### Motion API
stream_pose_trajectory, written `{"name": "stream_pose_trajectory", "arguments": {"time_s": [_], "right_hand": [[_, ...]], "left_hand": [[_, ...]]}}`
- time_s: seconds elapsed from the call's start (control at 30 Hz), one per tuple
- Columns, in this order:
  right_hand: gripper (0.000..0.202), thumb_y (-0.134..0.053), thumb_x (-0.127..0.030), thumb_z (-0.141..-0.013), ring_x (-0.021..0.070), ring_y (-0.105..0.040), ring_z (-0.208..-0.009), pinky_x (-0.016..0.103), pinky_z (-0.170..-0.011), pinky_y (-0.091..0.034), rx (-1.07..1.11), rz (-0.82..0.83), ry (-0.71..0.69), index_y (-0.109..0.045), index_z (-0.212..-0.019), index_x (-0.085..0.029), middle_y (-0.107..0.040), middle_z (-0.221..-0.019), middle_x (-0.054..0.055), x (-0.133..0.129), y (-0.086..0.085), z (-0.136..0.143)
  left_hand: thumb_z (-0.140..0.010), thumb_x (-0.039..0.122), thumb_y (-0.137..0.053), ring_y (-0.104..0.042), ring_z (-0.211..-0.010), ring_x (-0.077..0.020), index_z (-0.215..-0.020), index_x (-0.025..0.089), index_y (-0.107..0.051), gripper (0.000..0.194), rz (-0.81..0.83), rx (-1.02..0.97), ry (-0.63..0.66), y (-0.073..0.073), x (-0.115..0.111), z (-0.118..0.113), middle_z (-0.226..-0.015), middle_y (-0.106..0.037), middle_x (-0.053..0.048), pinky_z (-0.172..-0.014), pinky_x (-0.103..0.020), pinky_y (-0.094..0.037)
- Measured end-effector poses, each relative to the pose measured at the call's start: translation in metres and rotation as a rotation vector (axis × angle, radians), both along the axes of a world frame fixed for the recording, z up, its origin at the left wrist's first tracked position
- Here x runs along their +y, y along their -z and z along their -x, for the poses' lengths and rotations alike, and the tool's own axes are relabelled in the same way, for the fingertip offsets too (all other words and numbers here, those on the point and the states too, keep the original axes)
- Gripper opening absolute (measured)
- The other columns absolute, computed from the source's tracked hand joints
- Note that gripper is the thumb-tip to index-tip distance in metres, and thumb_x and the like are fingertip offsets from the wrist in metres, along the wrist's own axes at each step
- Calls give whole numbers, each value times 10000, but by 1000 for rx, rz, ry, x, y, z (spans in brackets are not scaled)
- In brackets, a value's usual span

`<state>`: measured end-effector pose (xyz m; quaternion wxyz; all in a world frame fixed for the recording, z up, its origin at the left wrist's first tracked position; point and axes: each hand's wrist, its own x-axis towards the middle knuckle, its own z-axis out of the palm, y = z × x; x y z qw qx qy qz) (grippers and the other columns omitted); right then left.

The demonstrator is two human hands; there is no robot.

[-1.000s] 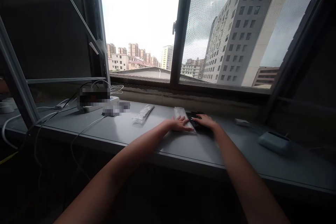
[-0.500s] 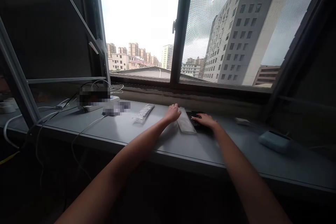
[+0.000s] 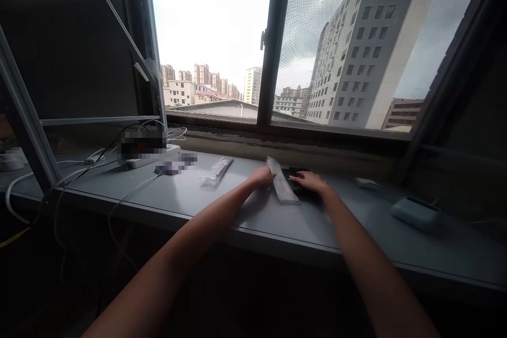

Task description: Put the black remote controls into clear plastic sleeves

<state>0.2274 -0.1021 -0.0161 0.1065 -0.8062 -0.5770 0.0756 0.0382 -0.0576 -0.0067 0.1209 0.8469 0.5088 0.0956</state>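
Note:
A long, whitish, half-clear plastic packet (image 3: 283, 186) lies slanted on the grey desk, its left long edge slightly raised. My left hand (image 3: 263, 175) is closed at that left edge, thumb near the packet and the other fingers partly hidden. To the packet's right is a black item with small light marks (image 3: 293, 181), partly covered, its kind unclear. My right hand (image 3: 312, 180) rests over it with fingers stretched out. Another clear, crinkled plastic packet (image 3: 217, 171) lies on the desk to the left of my left hand.
The grey desk (image 3: 249, 216) runs below a window. A white power strip (image 3: 152, 158) with cables stands at the left, beside blurred-out items. On the right are a small white object (image 3: 366, 183) and a pale blue box-like device (image 3: 415, 212). Metal frame posts (image 3: 29, 111) rise at the left.
My left hand has lowered and turned from the packet's upper left edge to a closed grip at its side. The packet's left edge has lifted and its lower end shifted slightly right.

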Motion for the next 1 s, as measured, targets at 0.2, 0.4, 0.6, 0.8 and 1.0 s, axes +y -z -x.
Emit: {"name": "stream_pose_trajectory", "arguments": {"time_s": [0.2,0.4,0.6,0.8,1.0], "right_hand": [[627,-391,-655,-896,359,-328,-1406,576,-1086,-318,-16,-29,7,-508,-1412,-318,-391,-1543,55,1,2,0],[637,-377,-652,-905,360,-314,-1412,563,-1089,-308,-18,2,4,-479,-1434,-312,-358,-1562,58,-1,0,2],[640,-363,-646,-917,350,-291,-1425,579,-1105,-279,-24,31,1,-457,-1450,-304,-343,-1571,52,-2,-3,4],[620,-384,-638,-913,353,-309,-1417,591,-1091,-300,-26,13,-3,-479,-1433,-315,-385,-1547,54,-2,-3,5],[606,-381,-637,-911,366,-339,-1394,609,-1085,-291,-23,-9,-7,-512,-1407,-315,-415,-1525,68,0,0,4]], "left_hand": [[-918,342,-499,-663,-991,-260,-1079,152,-695,318,18,-24,10,-1,2,5,-1018,-725,-99,-812,-292,-502],[-919,332,-481,-635,-1089,-269,-1136,171,-680,336,-8,26,-54,-2,6,10,-1186,-686,-116,-838,-298,-502],[-970,410,-402,-603,-1171,-291,-1169,145,-665,423,-54,78,-34,-1,6,9,-1230,-659,-160,-909,-322,-481],[-1022,371,-255,-578,-1203,-294,-1200,130,-661,505,-155,113,-8,2,-3,7,-1258,-641,-174,-960,-358,-443],[-979,219,-326,-558,-1176,-301,-1173,128,-677,412,-262,180,-45,0,2,13,-1188,-655,-195,-979,-401,-392]]}}
